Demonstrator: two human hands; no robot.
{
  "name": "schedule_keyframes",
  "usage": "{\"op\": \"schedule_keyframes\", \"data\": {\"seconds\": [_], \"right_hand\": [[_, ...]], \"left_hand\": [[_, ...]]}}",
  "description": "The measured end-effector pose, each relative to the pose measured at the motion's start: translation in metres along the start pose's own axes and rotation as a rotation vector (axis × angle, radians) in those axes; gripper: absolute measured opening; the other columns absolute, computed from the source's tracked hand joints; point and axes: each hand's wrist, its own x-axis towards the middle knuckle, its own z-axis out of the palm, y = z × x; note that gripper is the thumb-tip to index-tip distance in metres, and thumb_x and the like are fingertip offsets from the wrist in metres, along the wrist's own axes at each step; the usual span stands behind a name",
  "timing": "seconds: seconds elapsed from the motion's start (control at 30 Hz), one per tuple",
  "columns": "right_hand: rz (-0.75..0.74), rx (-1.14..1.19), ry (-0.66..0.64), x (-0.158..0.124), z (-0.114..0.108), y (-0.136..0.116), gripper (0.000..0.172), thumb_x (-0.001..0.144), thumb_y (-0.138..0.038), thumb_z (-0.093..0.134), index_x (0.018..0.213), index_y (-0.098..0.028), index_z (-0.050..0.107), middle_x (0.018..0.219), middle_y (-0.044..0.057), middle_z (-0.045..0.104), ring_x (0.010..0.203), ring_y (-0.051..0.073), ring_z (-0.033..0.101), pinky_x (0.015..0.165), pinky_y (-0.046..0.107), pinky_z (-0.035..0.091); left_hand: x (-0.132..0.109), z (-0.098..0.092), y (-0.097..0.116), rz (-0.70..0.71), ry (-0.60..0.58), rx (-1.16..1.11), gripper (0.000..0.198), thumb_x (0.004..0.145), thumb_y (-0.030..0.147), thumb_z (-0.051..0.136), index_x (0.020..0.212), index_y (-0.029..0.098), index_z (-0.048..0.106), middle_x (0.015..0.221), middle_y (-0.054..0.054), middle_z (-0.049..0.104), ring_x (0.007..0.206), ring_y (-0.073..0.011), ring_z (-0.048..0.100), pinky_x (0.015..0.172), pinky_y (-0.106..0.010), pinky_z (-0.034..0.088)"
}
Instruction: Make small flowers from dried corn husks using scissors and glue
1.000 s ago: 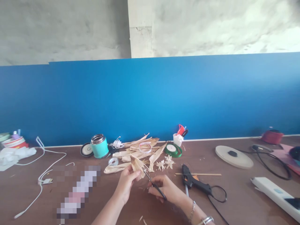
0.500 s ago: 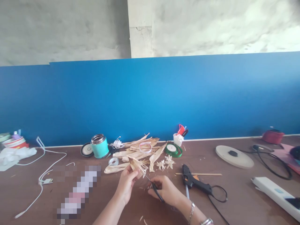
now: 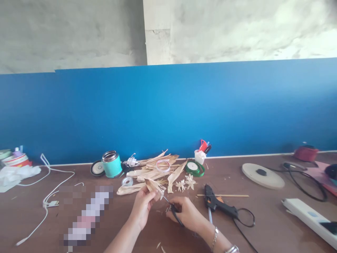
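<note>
Brown and scattered with craft supplies, the counter (image 3: 263,225) runs along a blue wall panel. Near its front edge, the left hand (image 3: 142,207) pinches a dried husk piece (image 3: 154,185) between thumb and fingers, lifting it clear of the surface so its edge is open to the blades. The right hand (image 3: 186,212) is closed around the handles of small scissors (image 3: 171,207), whose tips point up at the husk's lower edge. Just behind the hands lies a pile of husks (image 3: 155,170) with a few finished husk flowers (image 3: 185,182) beside it, all within easy reach. A black glue gun (image 3: 218,204) rests to the right, next to a thin wooden stick (image 3: 223,195). Toward the back edge stand a teal jar (image 3: 112,164) and a green ribbon spool (image 3: 195,168).
</note>
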Motion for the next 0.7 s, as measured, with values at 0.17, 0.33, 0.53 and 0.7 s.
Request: {"op": "schedule_keyframes", "data": {"seconds": [0.17,0.33,0.53,0.7], "right_hand": [[0.001,-0.017,0.013,0.0,-0.0002,0.001,0.009,0.067,-0.019,0.061,0.069,-0.012,0.066,0.053,-0.005,0.046,0.052,0.007,0.032,0.046,0.018,0.025],[-0.008,-0.035,0.011,0.0002,-0.0007,0.0001,0.009,0.066,-0.019,0.061,0.069,-0.012,0.066,0.054,-0.005,0.046,0.052,0.007,0.032,0.047,0.018,0.026],[0.018,-0.027,-0.003,-0.0009,-0.0012,-0.003,0.011,0.066,-0.02,0.061,0.07,-0.012,0.067,0.052,-0.005,0.046,0.051,0.007,0.032,0.046,0.018,0.026],[0.018,0.015,-0.008,0.0,-0.0008,0.0,0.013,0.066,-0.021,0.062,0.072,-0.011,0.068,0.054,-0.004,0.05,0.051,0.007,0.035,0.047,0.018,0.028]], "left_hand": [[-0.0005,0.0001,-0.0005,-0.007,-0.014,-0.011,0.027,0.054,0.021,0.08,0.077,0.015,0.066,0.077,-0.002,0.069,0.067,-0.0135,0.061,0.064,-0.024,0.047],[0.0003,-0.0011,-0.0017,0.005,-0.02,-0.001,0.025,0.055,0.02,0.079,0.077,0.015,0.067,0.076,-0.002,0.068,0.069,-0.0139,0.061,0.064,-0.023,0.047],[0.0005,-0.0012,0.0005,0.023,-0.008,0.027,0.025,0.054,0.021,0.079,0.073,0.014,0.067,0.072,-0.002,0.068,0.067,-0.0141,0.06,0.062,-0.023,0.046],[0.0007,-0.0009,0.0009,0.034,0.011,0.037,0.025,0.053,0.022,0.08,0.074,0.014,0.067,0.072,-0.001,0.068,0.065,-0.0128,0.059,0.062,-0.023,0.046]]}}
